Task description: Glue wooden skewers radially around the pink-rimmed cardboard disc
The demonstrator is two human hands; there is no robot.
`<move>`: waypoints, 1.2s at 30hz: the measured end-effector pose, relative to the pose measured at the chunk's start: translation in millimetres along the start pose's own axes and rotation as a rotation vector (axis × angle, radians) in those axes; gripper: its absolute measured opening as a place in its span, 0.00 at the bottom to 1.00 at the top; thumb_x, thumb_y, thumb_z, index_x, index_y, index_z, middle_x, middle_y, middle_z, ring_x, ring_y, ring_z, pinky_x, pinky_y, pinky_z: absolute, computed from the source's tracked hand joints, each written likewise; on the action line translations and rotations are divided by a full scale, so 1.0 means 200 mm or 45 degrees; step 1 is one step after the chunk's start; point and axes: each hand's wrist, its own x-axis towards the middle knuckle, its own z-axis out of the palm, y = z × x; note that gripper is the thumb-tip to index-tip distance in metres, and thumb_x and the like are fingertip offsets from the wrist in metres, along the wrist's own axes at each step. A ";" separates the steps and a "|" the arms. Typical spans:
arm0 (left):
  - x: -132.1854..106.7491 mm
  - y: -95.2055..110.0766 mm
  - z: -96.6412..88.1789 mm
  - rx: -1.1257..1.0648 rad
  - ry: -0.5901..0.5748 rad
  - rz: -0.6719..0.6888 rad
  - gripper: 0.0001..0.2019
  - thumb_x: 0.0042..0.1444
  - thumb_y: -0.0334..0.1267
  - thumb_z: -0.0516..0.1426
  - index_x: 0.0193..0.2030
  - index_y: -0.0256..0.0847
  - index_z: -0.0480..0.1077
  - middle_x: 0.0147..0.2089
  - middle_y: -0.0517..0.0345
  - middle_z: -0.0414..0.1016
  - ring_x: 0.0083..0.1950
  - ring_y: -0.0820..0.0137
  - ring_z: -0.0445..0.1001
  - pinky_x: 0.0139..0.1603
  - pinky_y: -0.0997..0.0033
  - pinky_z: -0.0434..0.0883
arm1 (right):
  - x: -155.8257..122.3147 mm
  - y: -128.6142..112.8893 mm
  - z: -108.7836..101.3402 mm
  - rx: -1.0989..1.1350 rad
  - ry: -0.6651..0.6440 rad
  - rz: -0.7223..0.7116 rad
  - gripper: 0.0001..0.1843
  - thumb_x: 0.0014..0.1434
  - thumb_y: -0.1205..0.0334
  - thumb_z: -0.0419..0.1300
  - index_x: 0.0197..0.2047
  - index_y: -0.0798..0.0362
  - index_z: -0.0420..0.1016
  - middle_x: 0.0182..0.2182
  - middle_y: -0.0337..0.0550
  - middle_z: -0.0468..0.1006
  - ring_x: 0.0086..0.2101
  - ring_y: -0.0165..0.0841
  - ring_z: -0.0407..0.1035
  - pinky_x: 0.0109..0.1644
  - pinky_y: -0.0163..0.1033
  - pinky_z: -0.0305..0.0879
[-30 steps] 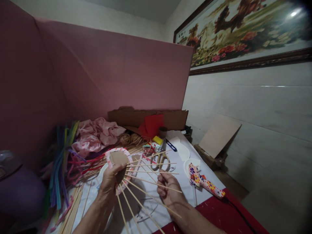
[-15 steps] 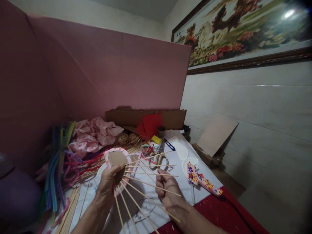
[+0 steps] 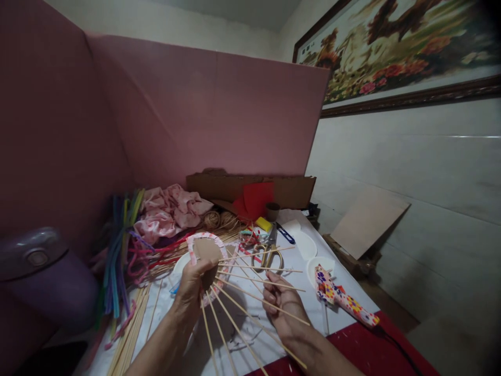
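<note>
Grasping a cardboard disc (image 3: 207, 249) by its near edge, the left hand (image 3: 193, 281) keeps its thumb on top and holds the piece above the white tabletop (image 3: 348, 280). Pink patterned wrapping (image 3: 191, 251) covers the disc's rim, and thin wooden sticks (image 3: 242, 277) fan out from its near and right sides. The right hand (image 3: 285, 304) is half curled among the outer ends of these sticks, thumb and forefinger close together; whether it pinches one of them, I cannot tell. Scissors (image 3: 266, 256) with gold handles lie just beyond the fan, near a yellow block (image 3: 263, 224) and a blue cutter (image 3: 285, 233). To the right, a flower-patterned glue gun (image 3: 346, 298) rests partly over a white dish (image 3: 312, 267), its cord (image 3: 397, 346) trailing past red cloth (image 3: 348, 347). On the left are a bundle of loose sticks (image 3: 131, 329) and coloured pipe cleaners (image 3: 114, 250), with crumpled pink fabric (image 3: 176, 206) and balls of twine (image 3: 212, 219) farther back.
</note>
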 end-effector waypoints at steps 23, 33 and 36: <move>0.01 -0.01 -0.01 0.036 -0.045 0.022 0.08 0.37 0.26 0.56 0.29 0.33 0.67 0.19 0.59 0.71 0.17 0.75 0.68 0.21 0.76 0.67 | 0.00 0.00 0.00 0.018 0.034 0.035 0.11 0.42 0.66 0.59 0.24 0.55 0.57 0.16 0.30 0.61 0.12 0.17 0.48 0.12 0.23 0.38; 0.02 -0.03 -0.02 0.032 -0.107 0.043 0.12 0.37 0.27 0.57 0.33 0.34 0.66 0.22 0.59 0.72 0.20 0.73 0.70 0.21 0.76 0.67 | 0.01 0.00 0.00 -0.012 0.070 0.030 0.11 0.43 0.64 0.58 0.24 0.54 0.56 0.16 0.30 0.61 0.12 0.18 0.49 0.12 0.24 0.40; 0.02 -0.03 -0.02 0.051 -0.139 0.025 0.12 0.39 0.28 0.57 0.35 0.34 0.66 0.23 0.58 0.72 0.21 0.71 0.71 0.22 0.73 0.68 | -0.01 0.00 0.00 -0.027 0.036 0.020 0.10 0.43 0.65 0.58 0.24 0.55 0.57 0.16 0.30 0.61 0.12 0.18 0.49 0.12 0.24 0.41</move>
